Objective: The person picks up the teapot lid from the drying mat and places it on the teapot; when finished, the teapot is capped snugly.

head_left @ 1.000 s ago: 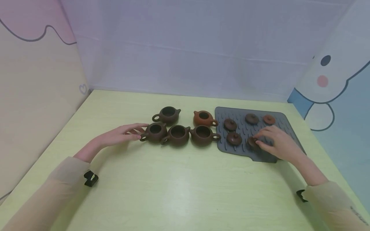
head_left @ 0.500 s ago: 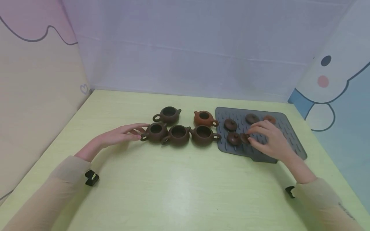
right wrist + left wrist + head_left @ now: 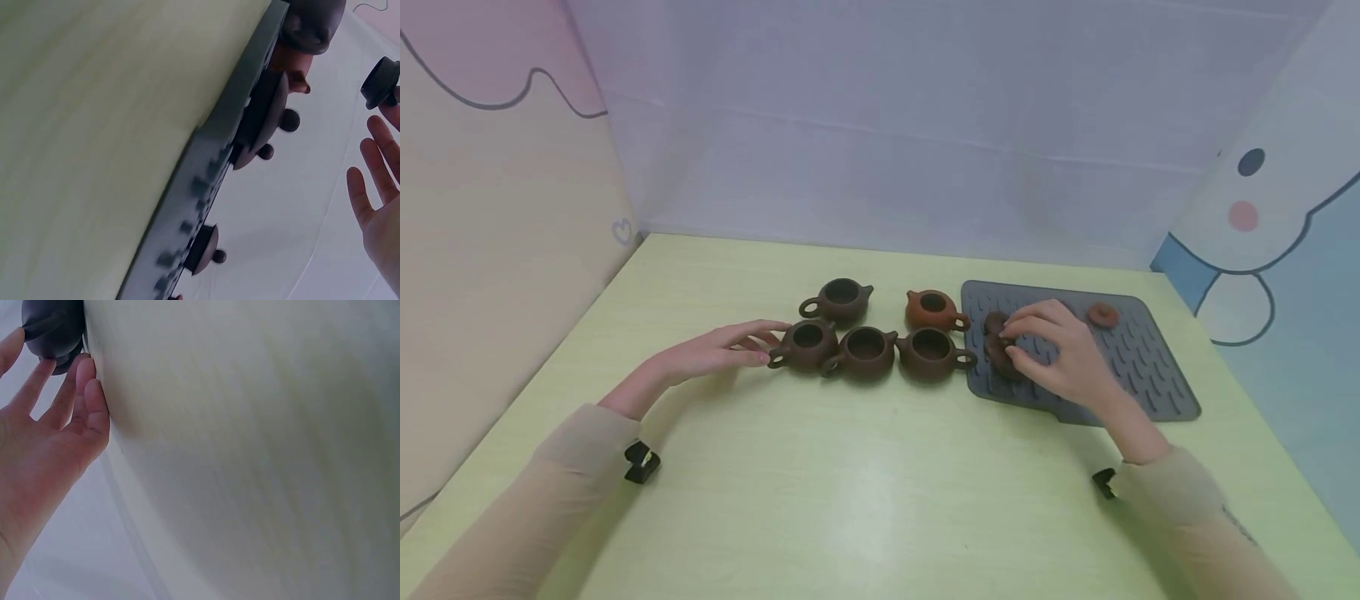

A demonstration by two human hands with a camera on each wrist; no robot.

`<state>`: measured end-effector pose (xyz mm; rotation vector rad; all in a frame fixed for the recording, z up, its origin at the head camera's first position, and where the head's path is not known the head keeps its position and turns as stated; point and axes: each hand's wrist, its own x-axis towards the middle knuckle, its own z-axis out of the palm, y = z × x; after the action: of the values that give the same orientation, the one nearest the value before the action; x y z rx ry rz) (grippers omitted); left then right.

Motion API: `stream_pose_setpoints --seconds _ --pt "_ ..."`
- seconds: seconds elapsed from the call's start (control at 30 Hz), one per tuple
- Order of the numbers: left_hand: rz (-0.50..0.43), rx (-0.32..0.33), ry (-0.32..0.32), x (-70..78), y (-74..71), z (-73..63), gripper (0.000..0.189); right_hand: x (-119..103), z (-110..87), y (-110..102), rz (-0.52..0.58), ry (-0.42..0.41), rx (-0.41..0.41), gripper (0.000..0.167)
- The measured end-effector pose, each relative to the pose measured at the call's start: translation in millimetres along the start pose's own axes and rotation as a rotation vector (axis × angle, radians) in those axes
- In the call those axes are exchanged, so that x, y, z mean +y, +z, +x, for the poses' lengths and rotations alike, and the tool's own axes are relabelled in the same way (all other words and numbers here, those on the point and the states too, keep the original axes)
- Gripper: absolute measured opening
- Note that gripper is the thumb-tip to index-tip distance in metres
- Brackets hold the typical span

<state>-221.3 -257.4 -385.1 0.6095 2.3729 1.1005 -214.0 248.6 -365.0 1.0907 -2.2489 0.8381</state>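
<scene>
My left hand (image 3: pixel 722 350) touches the handle side of the leftmost dark brown teapot (image 3: pixel 805 346) with fingers extended; its thumb meets the handle in the left wrist view. Above the left part of a grey mat (image 3: pixel 1157 392), my right hand (image 3: pixel 1063 354) pinches a small dark teapot lid (image 3: pixel 380 81), raised and tilted in the right wrist view. Below it a larger brown lid (image 3: pixel 265 109) sits on the mat, knob up, with another lid (image 3: pixel 995 322) behind. A further dark lid (image 3: pixel 203 250) is hidden by the hand in the head view.
More lidless teapots stand close together: two brown ones (image 3: pixel 867 354) (image 3: pixel 929 354) in front, a brown one (image 3: pixel 842 302) and an orange-brown one (image 3: pixel 931 311) behind. An orange-brown lid (image 3: pixel 1103 315) lies at the mat's back right. Fabric walls (image 3: pixel 887 150) enclose the table.
My right hand has lifted the dark lid from the mat's front part and carried it leftward, over the lids at the mat's left. The left hand stays at its teapot.
</scene>
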Motion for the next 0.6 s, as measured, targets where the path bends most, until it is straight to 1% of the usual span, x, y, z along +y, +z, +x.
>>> stream_pose_setpoints --seconds 0.27,0.47,0.6 --pt "-0.007 0.000 0.003 0.7 -0.2 -0.4 0.053 -11 24.0 23 0.086 -0.029 0.032 0.021" --pt "-0.006 -0.003 -0.001 0.6 -0.7 -0.3 0.052 -17 39.9 42 0.099 -0.070 0.044 0.023" --pt "-0.014 -0.004 0.000 0.6 -0.9 -0.4 0.052 -22 51.7 55 0.110 -0.076 0.031 0.017"
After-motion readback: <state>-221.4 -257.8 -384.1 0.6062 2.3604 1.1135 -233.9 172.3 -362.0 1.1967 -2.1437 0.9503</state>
